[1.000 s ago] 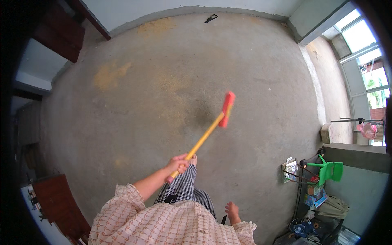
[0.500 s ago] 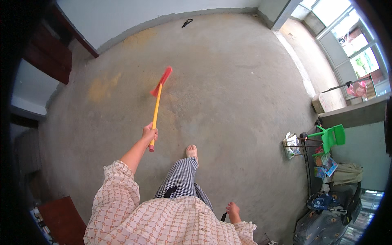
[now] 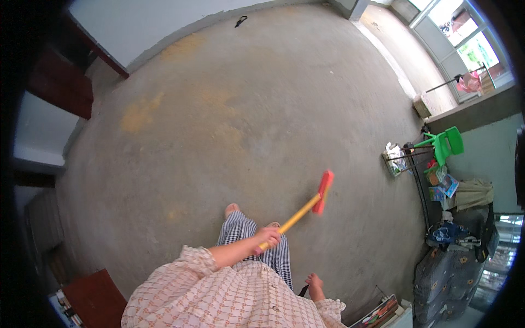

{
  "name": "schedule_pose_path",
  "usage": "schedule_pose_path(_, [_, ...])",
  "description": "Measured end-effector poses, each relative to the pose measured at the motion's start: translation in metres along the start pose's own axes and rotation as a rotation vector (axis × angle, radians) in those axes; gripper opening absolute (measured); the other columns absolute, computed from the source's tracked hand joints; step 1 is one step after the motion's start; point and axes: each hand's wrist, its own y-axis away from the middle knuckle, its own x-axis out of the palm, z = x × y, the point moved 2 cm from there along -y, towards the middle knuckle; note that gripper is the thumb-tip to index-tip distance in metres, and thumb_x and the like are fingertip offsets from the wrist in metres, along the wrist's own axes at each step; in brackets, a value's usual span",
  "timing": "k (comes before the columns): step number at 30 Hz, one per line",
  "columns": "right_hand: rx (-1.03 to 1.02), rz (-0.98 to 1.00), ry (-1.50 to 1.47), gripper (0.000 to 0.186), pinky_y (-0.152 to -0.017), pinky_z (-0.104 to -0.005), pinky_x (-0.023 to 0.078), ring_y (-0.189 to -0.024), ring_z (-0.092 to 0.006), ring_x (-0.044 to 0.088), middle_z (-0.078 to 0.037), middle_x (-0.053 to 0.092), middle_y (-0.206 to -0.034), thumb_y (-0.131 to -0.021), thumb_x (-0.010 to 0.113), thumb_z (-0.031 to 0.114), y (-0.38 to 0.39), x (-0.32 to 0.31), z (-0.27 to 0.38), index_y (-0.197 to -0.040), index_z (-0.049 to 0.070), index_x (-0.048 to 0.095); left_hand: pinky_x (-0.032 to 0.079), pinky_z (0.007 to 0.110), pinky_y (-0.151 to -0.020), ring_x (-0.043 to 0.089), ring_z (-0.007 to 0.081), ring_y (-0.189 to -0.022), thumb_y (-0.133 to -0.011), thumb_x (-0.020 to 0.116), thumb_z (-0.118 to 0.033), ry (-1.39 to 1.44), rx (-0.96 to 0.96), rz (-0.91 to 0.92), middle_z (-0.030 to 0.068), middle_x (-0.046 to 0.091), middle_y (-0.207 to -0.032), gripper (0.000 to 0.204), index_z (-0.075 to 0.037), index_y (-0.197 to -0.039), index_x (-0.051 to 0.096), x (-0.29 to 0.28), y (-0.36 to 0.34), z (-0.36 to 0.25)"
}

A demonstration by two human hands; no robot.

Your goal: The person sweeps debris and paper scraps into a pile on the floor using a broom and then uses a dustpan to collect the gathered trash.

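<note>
My left hand is closed round the yellow handle of a broom, close to the handle's end. The handle slants across in front of my legs, and its red head is over the concrete floor to the right of my feet. Low at my right side hangs my right hand, fingers loosely bent and seemingly free of any object. A short black strap-like piece shows beside it; whether the hand touches it I cannot tell.
Yellowish dust patches mark the concrete floor. A black looped strap lies by the far wall. On the right are a green chair, a metal-framed holder of papers and a dark patterned cover. A brown cabinet stands lower left.
My left hand has swung the broom from ahead on the left across to the right and nearer my body. My feet have shifted, and the view has turned slightly.
</note>
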Motion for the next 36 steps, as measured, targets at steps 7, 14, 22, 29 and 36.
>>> schedule_pose_path(7, [0.082, 0.025, -0.091, 0.033, -0.05, -0.0321, 0.037, -0.074, -0.0203, 0.052, -0.007, 0.053, -0.095, -0.074, 0.044, 0.025, 0.02, 0.023, -0.077, -0.098, 0.003, 0.047, 0.024, 0.013, -0.028, 0.031, 0.0002, -0.036, -0.075, 0.042, -0.008, 0.333, -0.388, 0.014, -0.006, 0.031, -0.048, 0.017, -0.01, -0.061, 0.032, -0.088, 0.038, -0.011])
schedule_pose_path(14, [0.114, 0.056, -0.123, 0.036, -0.059, -0.0357, 0.041, -0.079, -0.0226, 0.052, -0.009, 0.051, -0.1, -0.075, 0.042, 0.025, 0.061, 0.111, -0.145, -0.102, 0.001, 0.045, 0.029, 0.017, -0.028, 0.034, 0.0039, -0.036, -0.075, 0.04, -0.002, -0.281, 0.432, -0.548, 0.0021, 0.04, -0.053, 0.003, -0.003, -0.075, 0.038, -0.119, 0.237, -0.255])
schedule_pose_path(22, [0.214, 0.009, -0.146, 0.035, -0.057, -0.034, 0.042, -0.076, -0.0202, 0.054, -0.008, 0.054, -0.095, -0.075, 0.042, 0.024, 0.124, 0.179, -0.223, -0.1, 0.0, 0.047, 0.027, 0.018, -0.029, 0.032, 0.0051, -0.036, -0.072, 0.042, 0.004, -0.776, 0.646, -0.755, 0.0015, 0.04, -0.054, 0.06, -0.013, -0.125, 0.02, -0.113, 0.234, -0.222])
schedule_pose_path(29, [0.197, 0.012, -0.177, 0.029, -0.053, -0.0298, 0.041, -0.069, -0.0182, 0.054, -0.007, 0.055, -0.088, -0.074, 0.045, 0.025, 0.139, 0.194, -0.25, -0.091, 0.001, 0.051, 0.023, 0.016, -0.028, 0.029, 0.0036, -0.035, -0.07, 0.045, 0.003, -0.534, -0.031, -0.268, -0.0011, 0.036, -0.054, 0.037, -0.012, -0.103, 0.039, -0.126, 0.207, -0.056])
schedule_pose_path(36, [0.143, -0.035, -0.247, 0.03, -0.054, -0.0306, 0.041, -0.069, -0.0186, 0.053, -0.007, 0.055, -0.087, -0.073, 0.046, 0.026, 0.149, 0.188, -0.296, -0.089, 0.001, 0.052, 0.027, 0.02, -0.031, 0.029, 0.0054, -0.036, -0.074, 0.045, -0.006, -0.281, -0.623, -0.198, -0.001, 0.034, -0.049, 0.002, -0.005, -0.075, 0.044, -0.19, 0.128, 0.135])
